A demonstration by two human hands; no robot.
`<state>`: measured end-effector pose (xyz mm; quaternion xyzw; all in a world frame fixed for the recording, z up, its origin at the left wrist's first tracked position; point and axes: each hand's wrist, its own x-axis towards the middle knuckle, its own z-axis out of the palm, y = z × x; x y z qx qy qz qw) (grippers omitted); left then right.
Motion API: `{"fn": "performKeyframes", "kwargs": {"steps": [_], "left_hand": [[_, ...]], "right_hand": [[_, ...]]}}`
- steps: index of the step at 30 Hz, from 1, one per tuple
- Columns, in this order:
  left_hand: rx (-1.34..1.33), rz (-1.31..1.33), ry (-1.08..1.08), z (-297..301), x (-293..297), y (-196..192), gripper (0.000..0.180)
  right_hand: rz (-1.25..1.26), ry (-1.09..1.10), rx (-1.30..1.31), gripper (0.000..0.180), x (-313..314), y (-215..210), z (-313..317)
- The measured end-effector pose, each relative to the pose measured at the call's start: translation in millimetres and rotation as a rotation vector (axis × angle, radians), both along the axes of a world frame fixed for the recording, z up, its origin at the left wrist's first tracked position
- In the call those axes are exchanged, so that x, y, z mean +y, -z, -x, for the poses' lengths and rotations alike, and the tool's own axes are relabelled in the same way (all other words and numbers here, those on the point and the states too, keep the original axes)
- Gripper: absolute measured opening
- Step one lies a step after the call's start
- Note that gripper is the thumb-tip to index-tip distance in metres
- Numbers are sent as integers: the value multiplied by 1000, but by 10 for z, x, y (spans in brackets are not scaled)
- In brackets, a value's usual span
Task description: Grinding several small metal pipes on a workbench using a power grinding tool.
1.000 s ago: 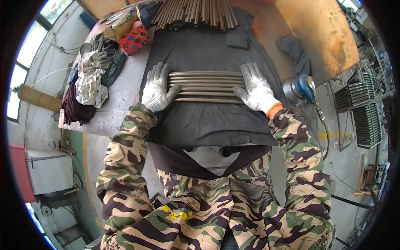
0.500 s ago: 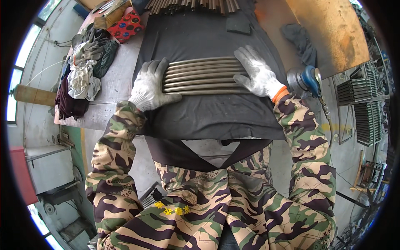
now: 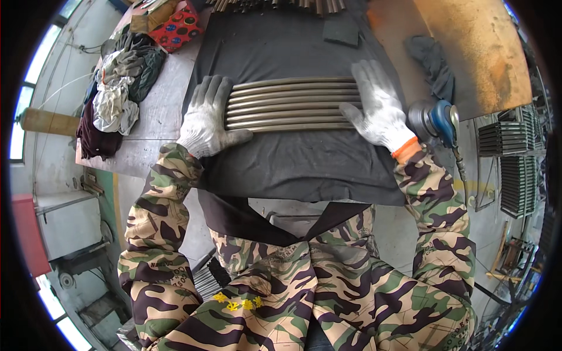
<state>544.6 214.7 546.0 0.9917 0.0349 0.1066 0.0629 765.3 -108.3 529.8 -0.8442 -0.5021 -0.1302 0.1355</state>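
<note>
Both gloved hands lie flat with fingers spread, left hand [image 3: 206, 120] and right hand [image 3: 377, 108] pressing the ends of a row of metal rods [image 3: 291, 104] mid-workbench on a dark cloth [image 3: 293, 164]; a red patterned box [image 3: 177, 28] sits at the far left corner.

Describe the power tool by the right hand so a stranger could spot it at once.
Start at the dark cloth covering the workbench, then go to its right edge, just past the white-gloved right hand. There lies the power tool, a small blue-bodied sander or grinder with a round disc, the only blue thing there.
</note>
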Motion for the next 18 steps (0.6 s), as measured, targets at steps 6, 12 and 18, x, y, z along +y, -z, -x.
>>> {"fn": "performKeyframes", "kwargs": {"steps": [6, 12, 18], "left_hand": [[109, 14, 7, -2, 139, 73, 118], [-6, 91, 17, 24, 121, 130, 114], [37, 75, 59, -1, 97, -25, 115]], "right_hand": [[77, -50, 145, 88, 205, 56, 42], [-38, 13, 529, 81, 103, -78, 63], [138, -43, 71, 67, 221, -64, 47]]}}
